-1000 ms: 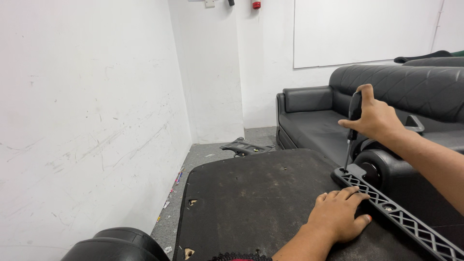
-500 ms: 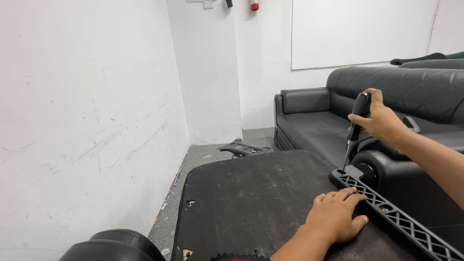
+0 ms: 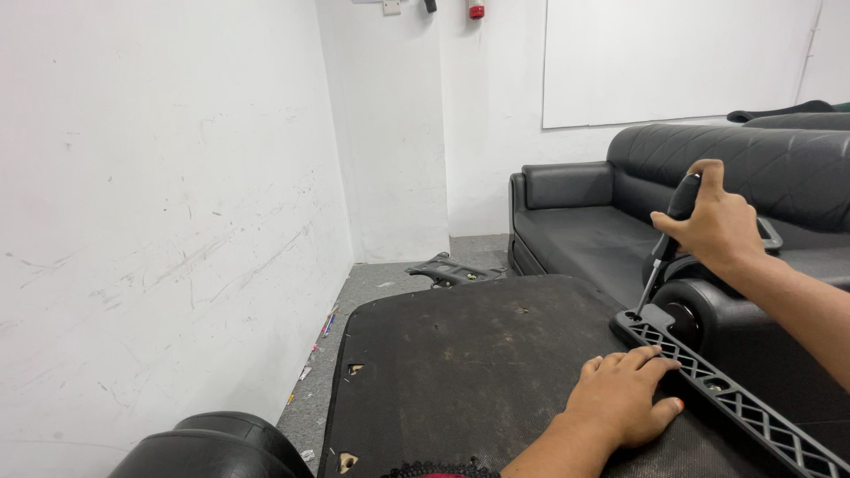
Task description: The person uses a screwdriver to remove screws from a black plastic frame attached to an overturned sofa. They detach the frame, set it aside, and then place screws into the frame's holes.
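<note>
The black sofa [image 3: 575,230] is sitting against the back wall, and everything else is arranging itself around it. In front of the sofa, an upturned seat base [image 3: 469,354] covered in dusty black fabric is lying flat. A black lattice bracket [image 3: 735,403] is running along the edge of the base nearest the sofa, and a padded black armrest [image 3: 708,323] is crowding in between bracket and sofa, close behind the tool. A loose black metal plate [image 3: 447,268] is lying on the grey floor just off the sofa's front corner. A rounded black cushion [image 3: 217,447] is poking in at the bottom, well away from the sofa.

The right hand [image 3: 719,221] is gripping the black handle of a screwdriver [image 3: 666,248], fingers wrapped closed around it, with the tip standing in the bracket end nearest the sofa. The left hand [image 3: 624,398] is pressing flat on the base beside the bracket, fingers extended and together.

Compared with 0.5 seconds ago, the screwdriver handle is leaning further toward the sofa's backrest, the tip staying in the same hole; the left hand is staying put.

Above the sofa, a large white rectangular board [image 3: 673,57] is hanging on the wall. Left of it, a small red fitting [image 3: 476,10] is sitting high up.
</note>
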